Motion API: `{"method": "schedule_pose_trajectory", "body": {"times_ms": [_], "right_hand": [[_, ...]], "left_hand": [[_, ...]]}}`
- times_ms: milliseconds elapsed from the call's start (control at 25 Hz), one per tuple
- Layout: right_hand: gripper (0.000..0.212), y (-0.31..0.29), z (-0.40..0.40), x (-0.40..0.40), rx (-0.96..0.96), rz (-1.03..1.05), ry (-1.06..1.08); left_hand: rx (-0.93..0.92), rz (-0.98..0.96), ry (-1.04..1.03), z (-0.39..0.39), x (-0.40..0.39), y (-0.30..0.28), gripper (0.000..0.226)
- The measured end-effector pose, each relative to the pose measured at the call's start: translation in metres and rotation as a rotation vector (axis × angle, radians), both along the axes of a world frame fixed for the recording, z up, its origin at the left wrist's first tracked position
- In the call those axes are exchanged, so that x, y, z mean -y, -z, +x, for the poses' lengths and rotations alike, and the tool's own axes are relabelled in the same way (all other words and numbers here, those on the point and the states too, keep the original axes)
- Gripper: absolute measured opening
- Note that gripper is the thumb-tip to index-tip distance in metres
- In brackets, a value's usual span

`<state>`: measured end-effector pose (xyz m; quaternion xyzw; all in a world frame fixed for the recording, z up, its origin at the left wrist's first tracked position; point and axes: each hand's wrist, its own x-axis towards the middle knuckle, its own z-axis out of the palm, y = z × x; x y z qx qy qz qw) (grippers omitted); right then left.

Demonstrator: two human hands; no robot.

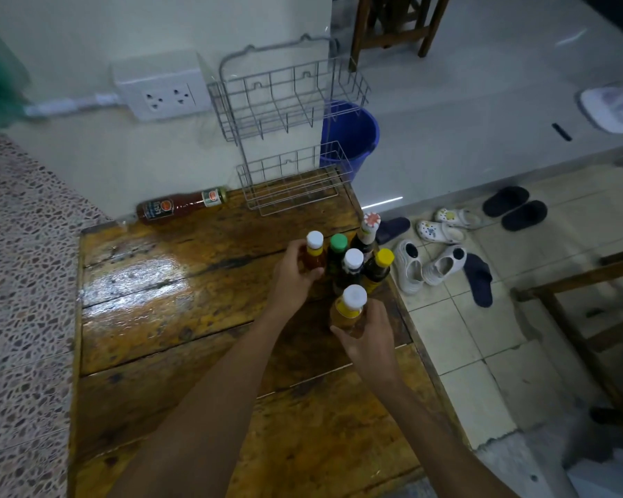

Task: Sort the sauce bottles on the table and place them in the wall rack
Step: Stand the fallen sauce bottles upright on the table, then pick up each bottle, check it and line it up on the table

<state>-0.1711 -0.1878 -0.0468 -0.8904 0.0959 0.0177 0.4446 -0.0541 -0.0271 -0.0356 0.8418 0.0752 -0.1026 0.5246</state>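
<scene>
Several sauce bottles stand clustered near the right edge of the wooden table [180, 318]. My left hand [292, 278] grips a white-capped bottle of red-orange sauce [314, 255]. My right hand [367, 336] wraps around a white-capped bottle of yellow sauce [349, 310] at the front. Between them stand a green-capped bottle [337, 253], a dark white-capped bottle [352, 266], a yellow-capped dark bottle [379, 267] and a tall bottle with a red-and-white cap [369, 228]. One red sauce bottle [180, 206] lies on its side at the table's far edge. The two-tier wire wall rack [288, 102] hangs empty above.
A terrazzo counter [18, 282] borders the table on the left. A wall socket [162, 97] sits left of the rack. A blue bucket [353, 134] stands behind the rack. Several shoes [443, 260] lie on the tiled floor to the right.
</scene>
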Motion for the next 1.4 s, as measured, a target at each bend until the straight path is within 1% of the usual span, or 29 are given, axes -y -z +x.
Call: {"method": "schedule_pose_trajectory", "body": {"times_ms": [440,560,640,720,760,800,880,920,1000,1080,1200,1280,1400], "right_hand": [[0.064,0.003,-0.003,-0.007,-0.021,-0.034,0.043],[0.071,0.005,-0.004,-0.007,-0.062,0.000,0.063],[0.076,0.006,-0.005,-0.005,-0.116,0.040,0.117],[0.070,0.006,-0.015,-0.006,-0.173,0.049,0.205],[0.063,0.008,-0.023,-0.011,-0.212,0.014,0.227],[0.054,0.010,-0.032,-0.019,-0.261,-0.032,0.202],[0.039,0.017,-0.044,-0.045,-0.409,-0.095,0.017],[0.037,0.020,-0.044,-0.062,-0.479,-0.095,-0.093],[0.039,0.023,-0.023,-0.100,-0.512,-0.097,-0.252],[0.046,0.018,0.022,-0.141,-0.501,-0.018,-0.290],[0.053,0.003,0.110,-0.204,-0.595,0.219,-0.198],[0.057,-0.001,0.166,-0.235,-0.651,0.392,-0.070],[0.056,0.010,0.231,-0.266,-0.629,0.536,0.039]], "left_hand": [[0.002,0.024,0.029,0.002,-0.006,0.009,0.065],[-0.012,0.006,0.051,0.000,-0.011,0.005,0.076],[-0.023,0.042,0.081,-0.004,-0.020,-0.001,0.078],[-0.040,0.101,0.101,-0.010,-0.040,-0.005,0.075],[-0.045,0.113,0.097,-0.014,-0.056,-0.004,0.072],[-0.055,0.126,0.091,-0.017,-0.076,-0.003,0.069],[-0.071,0.208,0.073,-0.017,-0.122,0.002,0.068],[-0.083,0.276,0.064,-0.012,-0.146,0.004,0.069],[-0.107,0.407,0.042,0.008,-0.197,0.005,0.070],[-0.081,0.525,0.056,0.034,-0.240,0.001,0.071],[0.000,0.658,0.063,0.079,-0.288,0.006,0.070],[0.029,0.735,0.110,0.104,-0.304,0.021,0.073],[0.075,0.809,0.197,0.133,-0.310,0.046,0.077]]}}
